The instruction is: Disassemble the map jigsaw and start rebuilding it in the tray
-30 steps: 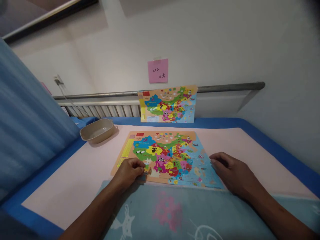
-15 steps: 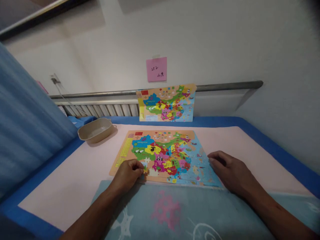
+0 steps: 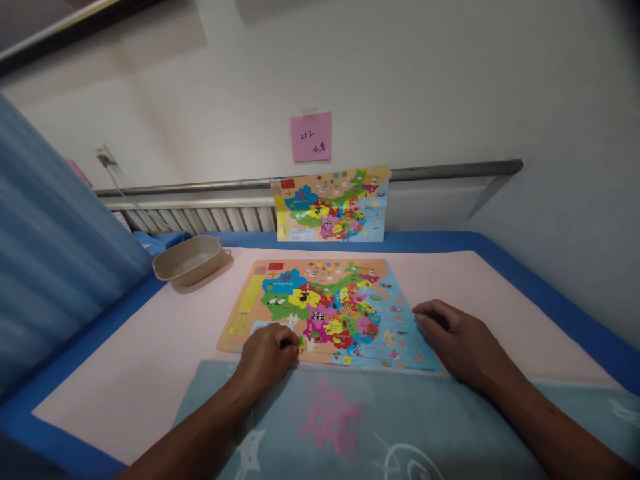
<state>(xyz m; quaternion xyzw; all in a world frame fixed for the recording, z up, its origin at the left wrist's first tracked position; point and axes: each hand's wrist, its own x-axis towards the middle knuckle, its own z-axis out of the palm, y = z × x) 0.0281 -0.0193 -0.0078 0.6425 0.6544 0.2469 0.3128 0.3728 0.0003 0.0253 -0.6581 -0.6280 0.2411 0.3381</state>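
A colourful map jigsaw puzzle [image 3: 320,283] lies flat before me, with small pale gaps at its lower middle. Over its lower left part, my left hand [image 3: 269,353] is closed in a pinch on a small puzzle piece [image 3: 301,341], mostly covered by the fingers. My right hand [image 3: 457,340] rests at the puzzle's right edge, fingertips touching the blue border. Its fingers are loosely bent with a space between thumb and forefinger, and nothing shows in them.
Against the wall rail [image 3: 450,171] leans a matching map picture [image 3: 330,207]. A beige basin [image 3: 189,261] stands at the back left of the pink sheet [image 3: 115,360]. A blue-green patterned cloth [image 3: 370,420] covers the near edge. At the left hangs a blue curtain [image 3: 55,247].
My left hand has moved slightly right along the puzzle's lower edge with the piece, uncovering a pale blue printed box. My right hand stays by the right edge.
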